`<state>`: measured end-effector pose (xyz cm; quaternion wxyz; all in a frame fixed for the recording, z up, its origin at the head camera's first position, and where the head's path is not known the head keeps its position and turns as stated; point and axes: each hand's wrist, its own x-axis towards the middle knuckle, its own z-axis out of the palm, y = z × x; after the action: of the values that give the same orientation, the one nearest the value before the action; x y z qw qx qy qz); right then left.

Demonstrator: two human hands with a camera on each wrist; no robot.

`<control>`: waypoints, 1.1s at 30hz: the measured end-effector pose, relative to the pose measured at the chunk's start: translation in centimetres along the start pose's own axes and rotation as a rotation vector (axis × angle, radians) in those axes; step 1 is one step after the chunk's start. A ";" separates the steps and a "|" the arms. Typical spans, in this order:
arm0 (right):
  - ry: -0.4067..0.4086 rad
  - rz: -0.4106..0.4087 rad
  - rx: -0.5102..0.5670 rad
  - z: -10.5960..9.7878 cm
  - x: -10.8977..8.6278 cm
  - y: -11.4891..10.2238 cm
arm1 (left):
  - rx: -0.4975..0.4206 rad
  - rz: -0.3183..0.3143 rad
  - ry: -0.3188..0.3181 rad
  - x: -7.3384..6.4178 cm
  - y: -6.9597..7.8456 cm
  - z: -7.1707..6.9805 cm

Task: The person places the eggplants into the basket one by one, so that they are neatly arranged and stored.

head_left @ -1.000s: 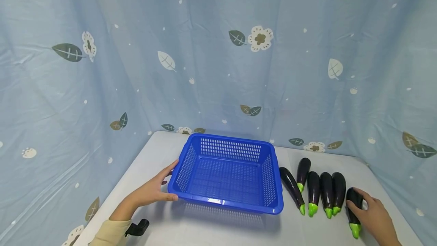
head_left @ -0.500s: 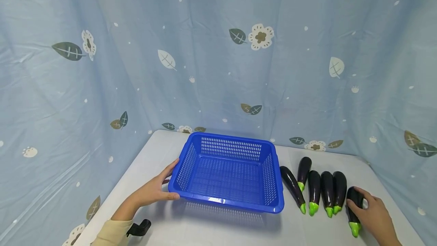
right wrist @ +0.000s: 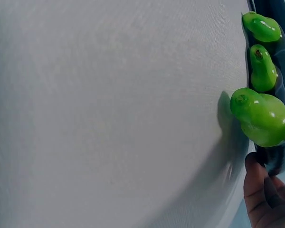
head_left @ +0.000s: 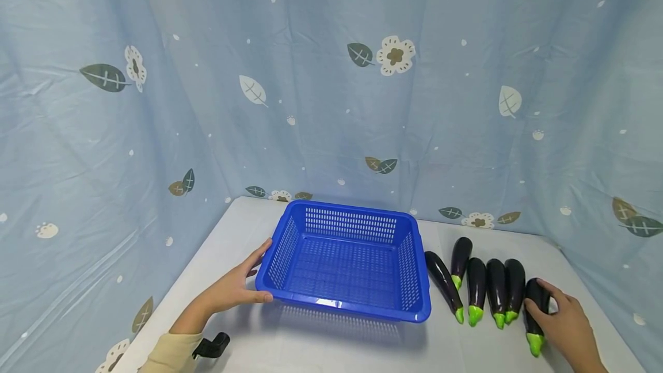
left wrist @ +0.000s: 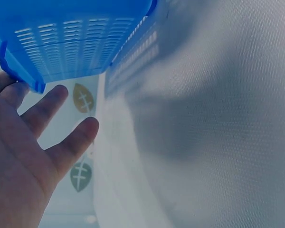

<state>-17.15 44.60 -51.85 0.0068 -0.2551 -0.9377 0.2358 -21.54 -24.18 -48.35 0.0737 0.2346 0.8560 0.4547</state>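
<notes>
In the head view, a blue plastic basket (head_left: 342,304) with slotted walls stands on the white table. My left hand (head_left: 228,289) is at its left front corner, thumb on the front rim and fingers spread along the left side. The left wrist view shows two straight fingers (left wrist: 71,145) apart from the basket (left wrist: 76,42) and others right at its rim. My right hand (head_left: 567,327) grips an eggplant (head_left: 535,309), dark with a green stem end, at the right end of a group. Its green end (right wrist: 266,118) shows in the right wrist view above my fingertips (right wrist: 251,166).
Several more eggplants (head_left: 495,292) lie between the basket and my right hand. One slanted eggplant (head_left: 442,284) lies close by the basket's right wall. A black curved object (head_left: 212,345) shows by my left sleeve (head_left: 173,353). A patterned blue curtain (head_left: 331,102) surrounds the table (head_left: 445,350).
The eggplant in my right hand has shifted slightly left and away from me, with the hand. My left hand and the basket stay nearly in place.
</notes>
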 end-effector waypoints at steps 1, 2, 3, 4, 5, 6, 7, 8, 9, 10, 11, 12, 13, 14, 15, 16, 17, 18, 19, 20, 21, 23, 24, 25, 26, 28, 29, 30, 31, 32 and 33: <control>0.002 0.001 0.002 0.0 -0.1 -0.1 | -0.001 0.002 0.000 0.0 0.0 0.0; 0.004 0.001 0.004 -0.1 -0.1 -0.2 | -0.003 0.003 0.000 0.0 0.0 0.0; 0.005 0.000 0.008 -0.1 -0.2 -0.2 | -0.004 0.005 0.000 0.0 -0.1 0.0; 0.008 -0.003 0.008 -0.2 -0.3 -0.3 | -0.006 0.006 -0.001 0.0 -0.1 0.0; 0.013 -0.008 0.010 -0.3 -0.3 -0.4 | -0.009 0.006 -0.001 0.0 -0.1 0.0; 0.017 -0.013 0.013 -0.3 -0.4 -0.5 | -0.010 0.007 -0.002 0.0 -0.1 0.0; 0.022 -0.018 0.016 -0.3 -0.4 -0.6 | -0.011 0.006 -0.002 0.0 -0.1 0.0; 0.027 -0.024 0.018 -0.4 -0.5 -0.7 | -0.012 0.004 -0.003 0.0 -0.1 -0.1; 0.031 -0.030 0.019 -0.4 -0.5 -0.7 | -0.012 0.002 -0.004 0.0 -0.1 0.0; 0.036 -0.036 0.020 -0.5 -0.6 -0.8 | -0.012 -0.001 -0.005 0.0 -0.1 0.0; 0.040 -0.043 0.021 -0.5 -0.6 -0.8 | -0.013 -0.004 -0.007 0.0 -0.1 0.0; 0.043 -0.048 0.023 -0.5 -0.6 -0.8 | -0.012 -0.008 -0.009 0.0 -0.1 0.0; 0.047 -0.055 0.022 -0.6 -0.6 -0.8 | -0.012 -0.013 -0.010 0.0 -0.1 0.0; 0.050 -0.063 0.021 -0.6 -0.6 -0.9 | -0.014 -0.016 -0.011 0.0 0.0 0.0; 0.054 -0.072 0.020 -0.6 -0.6 -0.9 | -0.013 -0.018 -0.012 0.0 0.0 0.0; 0.060 -0.082 0.021 -0.7 -0.6 -1.0 | -0.015 -0.022 -0.012 0.0 0.0 0.0; 0.066 -0.093 0.021 -0.7 -0.6 -1.0 | -0.017 -0.024 -0.012 0.0 0.1 0.0; 0.073 -0.104 0.021 -0.8 -0.6 -1.1 | -0.019 -0.026 -0.012 0.0 0.2 0.0; 0.080 -0.115 0.020 -0.8 -0.6 -1.2 | -0.021 -0.030 -0.012 0.0 0.2 0.0; 0.088 -0.127 0.021 -0.8 -0.5 -1.3 | -0.022 -0.034 -0.012 0.0 0.3 0.0; 0.098 -0.140 0.021 -0.8 -0.5 -1.3 | -0.020 -0.040 -0.012 0.0 0.3 0.0; 0.113 -0.166 0.025 -0.8 -0.5 -1.5 | -0.017 -0.051 -0.011 -0.1 0.4 0.0; 0.120 -0.179 0.024 -0.8 -0.5 -1.6 | -0.014 -0.059 -0.012 -0.1 0.4 0.0; 0.127 -0.193 0.026 -0.8 -0.5 -1.7 | -0.012 -0.066 -0.012 -0.1 0.4 0.1; 0.133 -0.206 0.028 -0.8 -0.6 -1.8 | -0.008 -0.072 -0.013 -0.1 0.4 0.1; 0.133 -0.223 0.032 -0.8 -0.6 -2.0 | -0.005 -0.080 -0.015 0.0 0.4 0.1; 0.134 -0.227 0.034 -0.8 -0.6 -2.2 | 0.001 -0.077 -0.016 0.0 0.4 0.0; 0.132 -0.229 0.037 -0.9 -0.7 -2.3 | 0.002 -0.078 -0.017 0.0 0.4 0.0; 0.131 -0.231 0.039 -0.9 -0.7 -2.5 | 0.003 -0.078 -0.018 0.0 0.4 0.0; 0.130 -0.229 0.038 -0.9 -0.7 -2.6 | 0.003 -0.079 -0.020 0.0 0.4 0.0; 0.130 -0.230 0.038 -0.9 -0.8 -2.7 | 0.002 -0.078 -0.021 0.0 0.4 0.0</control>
<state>-17.66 42.55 -49.79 0.0993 -0.1602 -0.9537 0.2343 -21.40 -24.02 -48.01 0.1000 0.2058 0.8642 0.4481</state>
